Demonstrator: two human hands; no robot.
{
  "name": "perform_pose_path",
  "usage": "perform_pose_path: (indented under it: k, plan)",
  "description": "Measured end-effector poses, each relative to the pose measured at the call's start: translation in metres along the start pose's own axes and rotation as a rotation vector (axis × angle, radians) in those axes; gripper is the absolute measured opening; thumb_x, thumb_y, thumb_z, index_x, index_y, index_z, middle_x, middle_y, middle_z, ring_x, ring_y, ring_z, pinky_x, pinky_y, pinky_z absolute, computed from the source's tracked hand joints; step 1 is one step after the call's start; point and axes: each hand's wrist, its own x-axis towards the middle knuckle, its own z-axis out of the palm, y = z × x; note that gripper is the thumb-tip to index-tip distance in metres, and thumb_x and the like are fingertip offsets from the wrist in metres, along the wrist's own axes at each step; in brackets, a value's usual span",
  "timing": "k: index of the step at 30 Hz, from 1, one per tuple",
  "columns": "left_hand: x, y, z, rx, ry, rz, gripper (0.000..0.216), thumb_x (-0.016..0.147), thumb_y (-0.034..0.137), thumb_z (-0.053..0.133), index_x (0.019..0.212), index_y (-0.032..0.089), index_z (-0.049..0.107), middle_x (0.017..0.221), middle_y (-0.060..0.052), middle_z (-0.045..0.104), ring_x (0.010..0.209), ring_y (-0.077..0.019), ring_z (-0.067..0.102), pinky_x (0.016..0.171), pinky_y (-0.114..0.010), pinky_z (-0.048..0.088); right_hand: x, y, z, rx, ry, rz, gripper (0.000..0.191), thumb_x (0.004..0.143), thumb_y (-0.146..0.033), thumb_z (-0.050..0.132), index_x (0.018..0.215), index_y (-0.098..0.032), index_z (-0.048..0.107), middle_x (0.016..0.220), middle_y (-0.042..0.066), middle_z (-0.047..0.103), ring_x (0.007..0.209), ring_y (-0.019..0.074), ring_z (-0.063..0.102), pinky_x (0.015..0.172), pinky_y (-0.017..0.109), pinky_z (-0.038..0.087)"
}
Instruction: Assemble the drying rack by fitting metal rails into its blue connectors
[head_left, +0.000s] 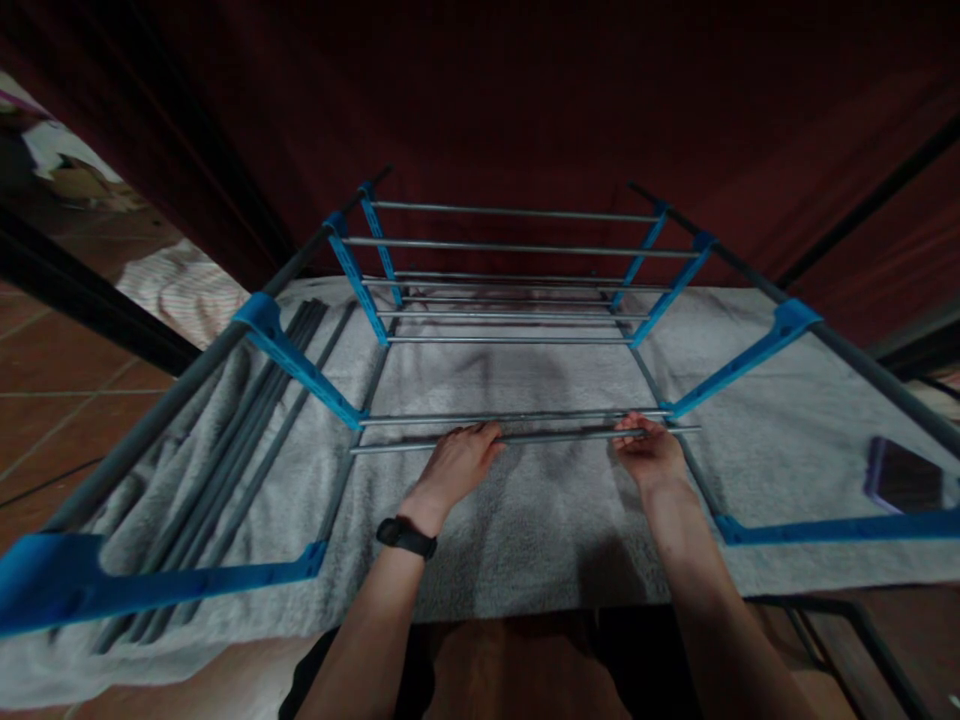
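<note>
A rack of grey metal rods and blue plastic side pieces [300, 365] stands over a grey towel [525, 520]. My left hand [457, 465] and my right hand [649, 450] both grip one loose grey rod [555, 436] that lies crosswise, just in front of a fitted rod at the rack's near end. The loose rod's ends reach toward the blue side pieces on either side. A black watch [405, 537] is on my left wrist.
Several spare grey rods [247, 440] lie in a bundle on the towel at the left. A dark phone [904, 478] rests on the towel at the right. Tiled floor and crumpled cloth [180, 285] lie left; a dark red curtain hangs behind.
</note>
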Motion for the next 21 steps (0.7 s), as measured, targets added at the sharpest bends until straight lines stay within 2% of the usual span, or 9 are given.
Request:
perform_pose_path:
  k: [4,7,13,21]
  plan:
    - [-0.002,0.004,-0.002,-0.032,-0.031,0.003,0.022,0.103,0.031,0.045,0.111,0.022,0.063,0.098,-0.005,0.075,0.093,-0.0227,0.072,0.081,-0.031,0.051,-0.001,0.002,0.0,-0.013,-0.019,0.014,0.024,0.087,-0.003,0.04,0.082,-0.019,0.057,0.061,-0.003,0.062,0.049,0.0093,0.061,0.048,0.02,0.055]
    - [-0.003,0.004,-0.003,-0.055,-0.035,0.002,0.021,0.1,0.034,0.052,0.113,0.023,0.063,0.102,-0.005,0.076,0.096,-0.0231,0.072,0.082,-0.031,0.051,0.001,0.006,-0.001,-0.034,-0.037,0.007,0.024,0.085,-0.001,0.042,0.082,-0.02,0.057,0.063,-0.004,0.064,0.049,0.0094,0.061,0.049,0.02,0.056]
    - [-0.001,0.0,-0.003,-0.03,-0.035,-0.042,0.018,0.097,0.023,0.056,0.114,0.024,0.063,0.105,-0.005,0.076,0.099,-0.023,0.072,0.085,-0.031,0.051,0.004,0.01,-0.002,-0.011,-0.049,0.02,0.023,0.084,-0.001,0.044,0.084,-0.02,0.057,0.065,-0.004,0.065,0.049,0.009,0.062,0.051,0.02,0.057]
    - [-0.003,-0.01,-0.009,-0.008,-0.003,-0.088,0.014,0.096,0.025,0.057,0.108,0.024,0.064,0.103,-0.005,0.075,0.098,-0.0228,0.071,0.084,-0.032,0.049,0.004,-0.006,-0.006,-0.013,-0.036,0.01,0.023,0.085,-0.002,0.042,0.081,-0.019,0.057,0.059,-0.004,0.061,0.047,0.0098,0.06,0.047,0.02,0.055]
